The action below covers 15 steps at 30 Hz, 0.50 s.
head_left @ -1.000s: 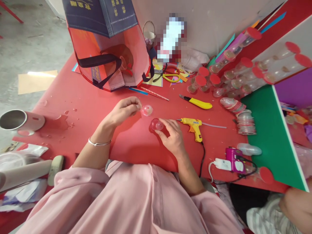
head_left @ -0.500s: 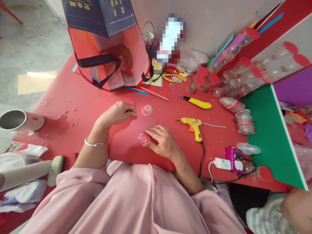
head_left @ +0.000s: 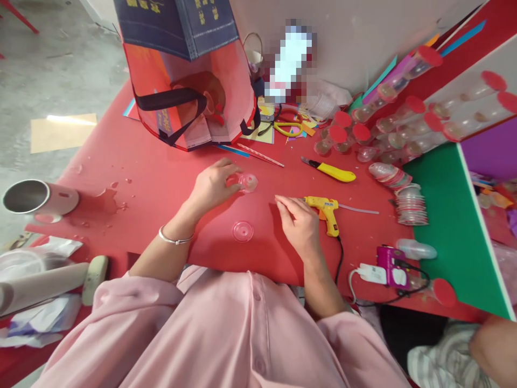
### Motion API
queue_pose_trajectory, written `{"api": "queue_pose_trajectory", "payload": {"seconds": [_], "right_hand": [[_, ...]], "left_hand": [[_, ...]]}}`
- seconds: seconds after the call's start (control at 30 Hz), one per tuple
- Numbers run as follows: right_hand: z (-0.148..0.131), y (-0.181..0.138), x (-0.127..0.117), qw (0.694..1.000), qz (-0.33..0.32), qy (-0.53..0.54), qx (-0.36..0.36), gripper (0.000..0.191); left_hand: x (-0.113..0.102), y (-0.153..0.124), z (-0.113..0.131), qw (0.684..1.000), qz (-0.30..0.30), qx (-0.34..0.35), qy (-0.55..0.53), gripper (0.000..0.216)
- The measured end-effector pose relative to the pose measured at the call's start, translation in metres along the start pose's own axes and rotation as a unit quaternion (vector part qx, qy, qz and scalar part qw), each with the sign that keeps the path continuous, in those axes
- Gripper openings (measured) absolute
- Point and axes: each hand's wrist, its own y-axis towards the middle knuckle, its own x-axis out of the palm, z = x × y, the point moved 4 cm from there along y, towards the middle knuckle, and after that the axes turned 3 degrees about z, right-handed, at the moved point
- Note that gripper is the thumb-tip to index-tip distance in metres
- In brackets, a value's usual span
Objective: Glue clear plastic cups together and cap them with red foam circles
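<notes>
My left hand [head_left: 216, 186], with a white bracelet at its wrist, has thumb and fingers closed on the left edge of a small clear plastic dome [head_left: 249, 183]. Something whitish and pink shows inside the dome. Below it, a round clear plastic lid [head_left: 243, 231] lies flat on the red table, touched by neither hand. To the right, my right hand [head_left: 298, 221] is raised with its fingers pressed together in a pinch; whatever is in them is too small to make out. Its fingertips are close to the nozzle of a yellow glue gun [head_left: 325, 209], which lies on the table.
A yellow utility knife [head_left: 333, 171], yellow-handled scissors [head_left: 287, 128] and a large open bag [head_left: 189, 102] are farther back. Red-capped clear containers [head_left: 339, 134] and stacked clear cups [head_left: 411, 205] line the right. A metal mug [head_left: 60, 198] lies near spilled water. A purple power block [head_left: 391, 267] sits right.
My left hand has moved right to the dome. My right hand has left the round lid and moved up and right toward the glue gun, its fingers now pinched. The view shifted slightly.
</notes>
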Motion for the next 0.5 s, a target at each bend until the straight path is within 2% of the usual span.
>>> {"api": "queue_pose_trajectory", "payload": {"seconds": [0.1,0.23,0.4,0.47,0.5], "right_hand": [[0.011,-0.033,-0.015,0.999,-0.026,-0.005,0.019,0.032],[0.017,-0.074,-0.027,0.997,-0.041,-0.055,0.029,0.041],[0.01,-0.097,-0.005,0.975,-0.165,-0.142,-0.038,0.068],[0.006,-0.104,-0.008,0.967,-0.183,-0.169,-0.049,0.072],[0.005,-0.108,-0.015,0.964,-0.186,-0.182,-0.045,0.068]], "left_hand": [[0.02,-0.001,0.002,1.0,0.001,0.007,-0.009,0.053],[0.04,-0.001,-0.001,1.0,-0.007,-0.002,-0.015,0.066],[0.048,0.001,-0.005,1.0,-0.005,-0.028,0.0,0.055],[0.048,0.0,-0.005,0.999,0.003,-0.037,0.003,0.048],[0.047,0.0,-0.004,0.999,0.008,-0.038,-0.001,0.046]]}}
